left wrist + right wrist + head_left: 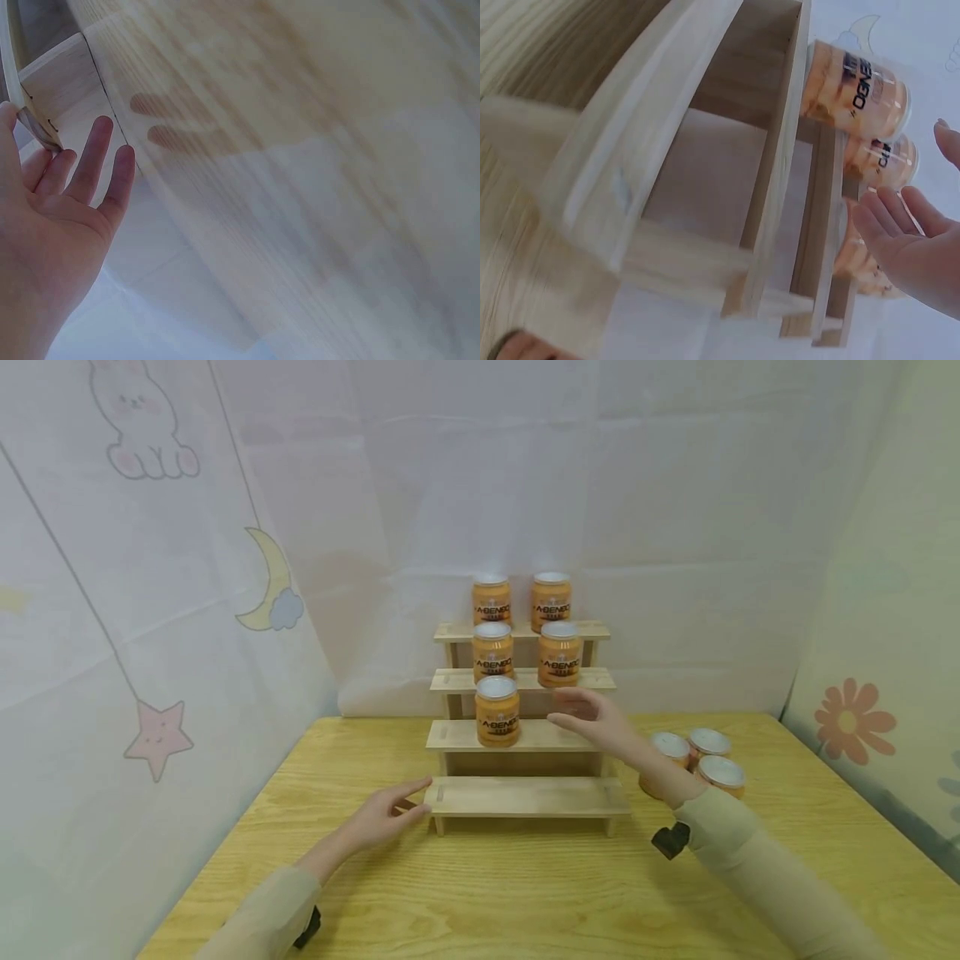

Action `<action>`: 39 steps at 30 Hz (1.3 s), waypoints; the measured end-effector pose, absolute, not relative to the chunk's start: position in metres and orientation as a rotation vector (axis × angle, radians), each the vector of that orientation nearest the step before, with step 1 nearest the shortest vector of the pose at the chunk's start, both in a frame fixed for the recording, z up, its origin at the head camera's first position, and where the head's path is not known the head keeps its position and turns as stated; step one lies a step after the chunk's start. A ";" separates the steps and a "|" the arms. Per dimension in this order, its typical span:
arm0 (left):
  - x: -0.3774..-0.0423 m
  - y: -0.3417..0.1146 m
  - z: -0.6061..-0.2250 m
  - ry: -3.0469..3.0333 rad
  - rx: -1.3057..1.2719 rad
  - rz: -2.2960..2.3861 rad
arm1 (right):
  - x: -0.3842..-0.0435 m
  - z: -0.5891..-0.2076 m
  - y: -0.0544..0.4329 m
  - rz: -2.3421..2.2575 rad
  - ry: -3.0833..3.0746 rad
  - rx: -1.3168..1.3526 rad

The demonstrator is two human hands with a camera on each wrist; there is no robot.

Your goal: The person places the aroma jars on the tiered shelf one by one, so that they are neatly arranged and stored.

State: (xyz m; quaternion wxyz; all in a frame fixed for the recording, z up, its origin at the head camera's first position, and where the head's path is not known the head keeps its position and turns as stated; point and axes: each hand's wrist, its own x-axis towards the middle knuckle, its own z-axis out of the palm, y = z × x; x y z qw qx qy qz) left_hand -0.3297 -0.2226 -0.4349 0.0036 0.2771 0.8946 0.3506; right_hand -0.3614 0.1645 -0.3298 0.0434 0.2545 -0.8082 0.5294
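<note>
A stepped wooden display stand (528, 797) rises in tiers on the table. Its bottom board's left end is held between the thumb and fingers of my left hand (378, 818); in the left wrist view, two fingers of that hand (60, 225) stick out past the board. Over the right part of the second board from the bottom hovers my right hand (600, 722), its fingers loosely bent round nothing. Left of it on that board stands an orange can (498, 714) with a silver lid. Just behind the right hand is another can (559, 658), one tier up.
More orange cans stand on the upper tiers, such as the top right one (551, 603). Three cans (720, 772) are grouped on the wooden table (480, 893) right of the stand, partly behind my right forearm. A printed cloth (675, 485) hangs behind and at both sides.
</note>
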 end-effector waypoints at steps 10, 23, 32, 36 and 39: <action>-0.329 -0.223 -0.436 2.798 0.851 1.093 | -0.348 -0.327 0.212 1.577 -2.490 0.698; -0.331 -0.223 -0.436 2.793 0.855 1.102 | -0.324 -0.334 0.265 1.379 -2.583 0.600; -0.332 -0.223 -0.437 2.791 0.836 1.105 | -0.319 -0.348 0.297 1.241 -2.661 0.521; -0.333 -0.223 -0.436 2.796 0.845 1.099 | -0.316 -0.353 0.308 1.230 -2.692 0.471; -0.333 -0.223 -0.436 2.797 0.847 1.097 | -0.315 -0.357 0.316 1.193 -2.690 0.470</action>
